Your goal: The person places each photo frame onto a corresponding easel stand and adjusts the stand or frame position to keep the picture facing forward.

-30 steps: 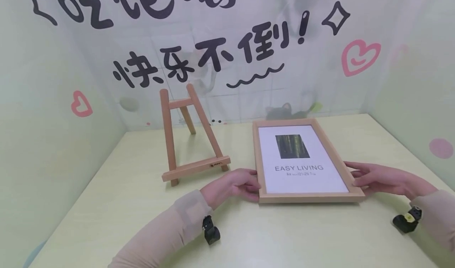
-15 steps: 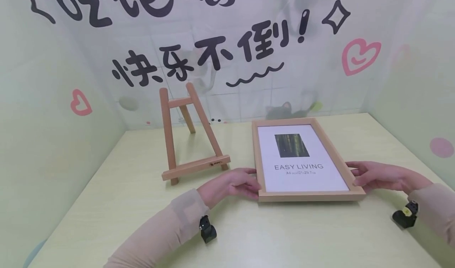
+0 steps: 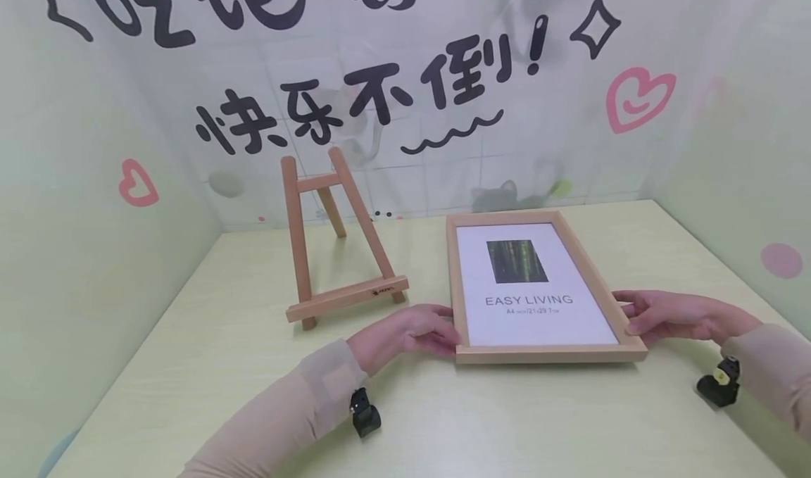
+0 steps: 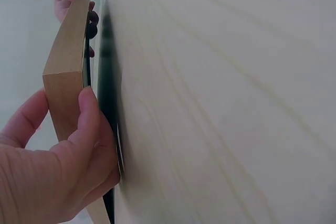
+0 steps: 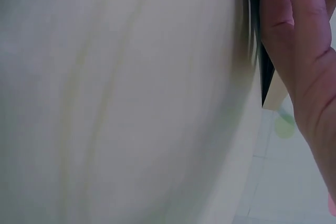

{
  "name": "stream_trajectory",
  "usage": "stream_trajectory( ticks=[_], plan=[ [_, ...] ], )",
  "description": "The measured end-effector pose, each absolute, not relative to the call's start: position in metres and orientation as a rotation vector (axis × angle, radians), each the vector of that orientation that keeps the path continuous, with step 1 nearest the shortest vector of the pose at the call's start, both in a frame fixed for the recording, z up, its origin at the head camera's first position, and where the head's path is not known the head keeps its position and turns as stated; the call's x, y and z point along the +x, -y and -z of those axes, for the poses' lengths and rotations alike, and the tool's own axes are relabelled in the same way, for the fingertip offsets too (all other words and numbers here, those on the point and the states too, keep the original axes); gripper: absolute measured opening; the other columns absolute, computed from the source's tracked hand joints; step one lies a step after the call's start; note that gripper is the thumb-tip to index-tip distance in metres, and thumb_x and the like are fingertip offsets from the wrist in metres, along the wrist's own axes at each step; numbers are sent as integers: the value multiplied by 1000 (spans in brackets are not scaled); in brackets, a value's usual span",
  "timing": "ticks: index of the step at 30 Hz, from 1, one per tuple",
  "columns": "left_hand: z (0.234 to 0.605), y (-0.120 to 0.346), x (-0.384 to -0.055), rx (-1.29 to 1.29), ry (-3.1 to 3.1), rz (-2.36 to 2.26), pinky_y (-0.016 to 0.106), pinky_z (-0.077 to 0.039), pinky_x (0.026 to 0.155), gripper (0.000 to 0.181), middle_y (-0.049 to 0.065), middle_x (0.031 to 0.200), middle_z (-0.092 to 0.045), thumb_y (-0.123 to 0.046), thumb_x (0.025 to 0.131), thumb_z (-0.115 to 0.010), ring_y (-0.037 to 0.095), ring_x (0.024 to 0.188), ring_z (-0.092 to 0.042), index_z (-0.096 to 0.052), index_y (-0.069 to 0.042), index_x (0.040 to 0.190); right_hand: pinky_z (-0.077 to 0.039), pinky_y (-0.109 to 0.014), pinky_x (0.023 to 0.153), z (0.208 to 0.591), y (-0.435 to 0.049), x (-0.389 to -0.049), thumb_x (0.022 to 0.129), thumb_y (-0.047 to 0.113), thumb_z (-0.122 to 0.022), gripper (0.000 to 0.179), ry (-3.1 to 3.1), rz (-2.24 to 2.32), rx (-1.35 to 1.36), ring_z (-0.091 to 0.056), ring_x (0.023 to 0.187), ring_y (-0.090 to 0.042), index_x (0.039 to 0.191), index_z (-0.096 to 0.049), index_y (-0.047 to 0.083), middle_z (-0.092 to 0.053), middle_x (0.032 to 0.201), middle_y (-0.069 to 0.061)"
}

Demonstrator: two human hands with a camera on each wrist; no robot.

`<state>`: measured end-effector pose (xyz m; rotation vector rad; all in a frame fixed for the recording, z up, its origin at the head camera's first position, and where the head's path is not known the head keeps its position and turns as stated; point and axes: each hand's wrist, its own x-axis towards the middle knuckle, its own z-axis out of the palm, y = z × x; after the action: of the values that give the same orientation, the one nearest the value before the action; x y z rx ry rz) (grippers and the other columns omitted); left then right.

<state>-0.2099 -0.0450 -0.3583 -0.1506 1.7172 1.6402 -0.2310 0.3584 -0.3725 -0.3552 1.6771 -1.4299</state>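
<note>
A picture frame [image 3: 551, 355] with a light wooden border and a white "EASY LIVING" insert lies face up, its near edge raised slightly off the table. My left hand [image 3: 415, 334] grips its left side near the front corner; in the left wrist view, the thumb is on the wooden edge and the fingers [image 4: 89, 124] curl under the dark back. On the opposite side, my right hand [image 3: 684, 316] holds the right edge, thumb on top. The right wrist view shows that hand's fingers [image 5: 310, 19] against the frame's underside. A small wooden easel [image 3: 347, 298] stands left of the frame.
The pale wood-grain table [image 3: 507, 422] is bounded by a printed backdrop [image 3: 418, 182] behind and sheets at both sides. The easel's rear leg [image 3: 332, 214] reaches back toward the backdrop. Black cameras [image 3: 365, 413] are strapped to both wrists.
Both hands keep their hold on the picture frame, which stays nearly in place. The whole view has shifted slightly; the easel stands as before.
</note>
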Motion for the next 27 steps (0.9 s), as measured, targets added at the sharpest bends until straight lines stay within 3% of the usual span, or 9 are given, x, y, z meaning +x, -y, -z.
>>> stream_trajectory(
  ticks=[7, 14, 21, 27],
  plan=[
    [361, 43, -208, -163, -1753, -1642, 43, -51, 88, 71, 26, 111, -56, 14, 79, -56, 33, 93, -61, -23, 4, 141, -52, -42, 87, 377, -359, -233, 87, 5, -52, 91, -1680, 1430, -371, -59, 103, -27, 134, 25, -10, -57, 116, -7],
    [362, 42, -207, -161, -1779, -1665, 44, -52, 86, 72, 27, 111, -57, 16, 78, -56, 36, 96, -61, -25, 2, 141, -52, -40, 86, 376, -358, -232, 87, 5, -53, 93, -1697, 1434, -378, -59, 102, -25, 135, 27, -7, -57, 117, -3],
    [361, 41, -207, -136, -1842, -1695, 45, -54, 81, 76, 25, 113, -58, 20, 74, -58, 37, 98, -61, -29, -2, 141, -52, -37, 85, 372, -355, -229, 86, 10, -56, 94, -1871, 1382, -357, -59, 102, -19, 140, 19, -3, -51, 123, -2],
    [361, 43, -208, -124, -1902, -1750, 41, -55, 79, 77, 22, 111, -59, 19, 73, -59, 31, 87, -65, -30, -5, 141, -52, -35, 85, 369, -353, -228, 86, 11, -57, 93, -1932, 1379, -388, -59, 101, -18, 141, 18, -2, -47, 124, -2]
  ],
)
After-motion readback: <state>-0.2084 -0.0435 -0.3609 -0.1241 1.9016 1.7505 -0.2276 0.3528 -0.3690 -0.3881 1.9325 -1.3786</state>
